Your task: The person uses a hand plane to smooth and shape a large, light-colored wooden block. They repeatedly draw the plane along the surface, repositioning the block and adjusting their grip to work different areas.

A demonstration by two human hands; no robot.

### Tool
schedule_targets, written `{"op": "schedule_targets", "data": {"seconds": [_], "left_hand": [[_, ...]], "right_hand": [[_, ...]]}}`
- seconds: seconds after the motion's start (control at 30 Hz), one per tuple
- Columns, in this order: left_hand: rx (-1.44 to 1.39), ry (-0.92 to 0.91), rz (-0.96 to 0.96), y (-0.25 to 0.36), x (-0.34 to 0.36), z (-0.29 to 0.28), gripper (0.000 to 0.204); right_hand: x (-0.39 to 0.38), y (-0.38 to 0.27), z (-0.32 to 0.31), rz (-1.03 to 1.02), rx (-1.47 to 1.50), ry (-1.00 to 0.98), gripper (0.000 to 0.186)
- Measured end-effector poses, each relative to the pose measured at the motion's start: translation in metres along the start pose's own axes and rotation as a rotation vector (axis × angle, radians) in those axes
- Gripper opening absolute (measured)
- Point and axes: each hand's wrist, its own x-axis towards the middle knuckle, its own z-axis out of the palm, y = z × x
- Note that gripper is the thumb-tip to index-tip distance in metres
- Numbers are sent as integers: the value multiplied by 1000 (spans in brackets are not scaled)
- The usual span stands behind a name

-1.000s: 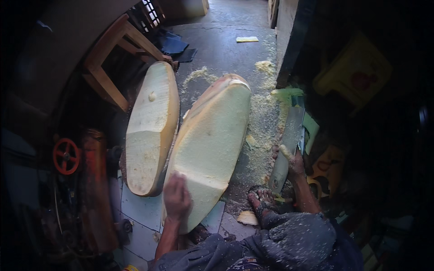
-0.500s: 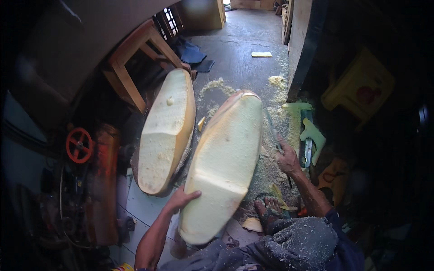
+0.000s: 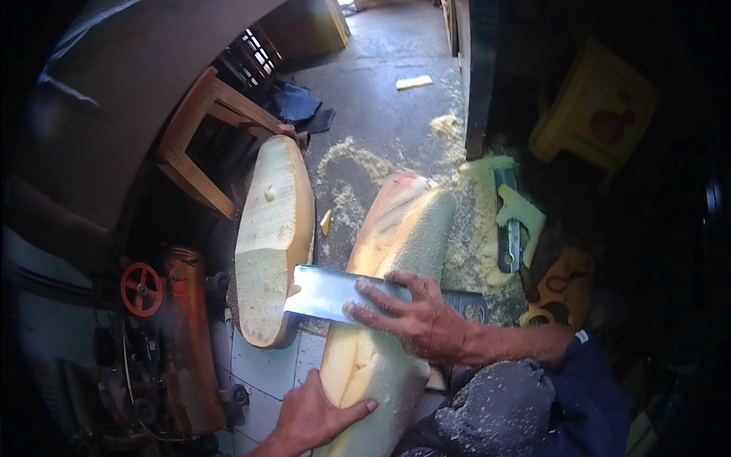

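A long pale-yellow motorcycle seat foam (image 3: 411, 236) lies tilted on its side in front of me, its ridged flank facing up. My left hand (image 3: 320, 415) grips its near end, thumb lying on the foam and fingers round the left edge. Across the foam's middle lies a broad, flat, shiny metal blade (image 3: 324, 293) with a hole near its right end. Over this blade is my right hand (image 3: 415, 316), fingers spread on its face and holding it; the thumb is hidden. Left of it, a second seat foam (image 3: 274, 206) rests on the floor, close to the blade's tip.
Foam crumbs (image 3: 350, 160) litter the dark floor. At left stand a wooden stool frame (image 3: 202, 122) and a rusty orange tank (image 3: 190, 327) with a red handwheel (image 3: 142, 289). At right are a green-handled tool (image 3: 509, 228), orange pieces (image 3: 563, 282) and a yellow plastic chair (image 3: 601, 107).
The foam has been rolled from top-up onto its side. My right hand has brought the blade from beside the foam to across it. My left hand has moved nearer to me.
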Motion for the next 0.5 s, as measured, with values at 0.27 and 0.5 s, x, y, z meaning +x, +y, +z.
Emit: {"op": "schedule_targets", "data": {"seconds": [0.27, 0.5], "left_hand": [[-115, 110, -104, -11, -25, 69, 103], [-411, -96, -114, -24, -21, 78, 109]], "right_hand": [[3, 56, 10, 394, 750, -276, 51], [-6, 34, -12, 280, 67, -326, 56]]}}
